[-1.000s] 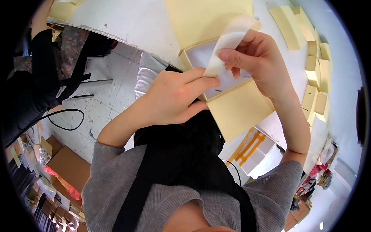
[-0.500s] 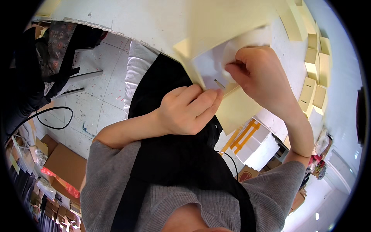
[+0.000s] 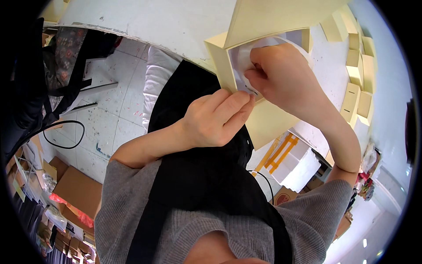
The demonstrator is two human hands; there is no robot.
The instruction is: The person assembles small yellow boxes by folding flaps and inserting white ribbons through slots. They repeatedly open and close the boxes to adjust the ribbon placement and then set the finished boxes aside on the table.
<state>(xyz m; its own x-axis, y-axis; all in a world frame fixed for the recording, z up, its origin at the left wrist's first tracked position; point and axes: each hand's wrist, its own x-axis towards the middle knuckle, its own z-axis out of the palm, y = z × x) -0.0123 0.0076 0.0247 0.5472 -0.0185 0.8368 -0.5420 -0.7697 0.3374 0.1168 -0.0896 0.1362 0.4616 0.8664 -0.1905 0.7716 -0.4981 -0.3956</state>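
A pale cream box point(image 3: 223, 61) stands at the table's edge in front of me, its inside lined in pale grey and its wide lid raised at the far side. My left hand point(image 3: 215, 119) has its fingers closed round the box's near wall at the left corner. Beside those fingertips a small dark slot shows in the wall. Inside the box is my right hand point(image 3: 283, 77), fingers curled in on a white cloth point(image 3: 266, 42); cloth or paper is hard to say. Part of that white piece is hidden behind the hand.
Several cream boxes point(image 3: 350, 103) line the right side of the white table point(image 3: 154, 26). Lower right stands a white foam box point(image 3: 299, 169) with orange straps. Cardboard boxes point(image 3: 77, 189) are at the lower left; a black cable point(image 3: 83, 132) loops above the tiled floor.
The box and its lid have shifted slightly right and now look sharper. My right hand has moved left and reaches further into the box; the left keeps its hold.
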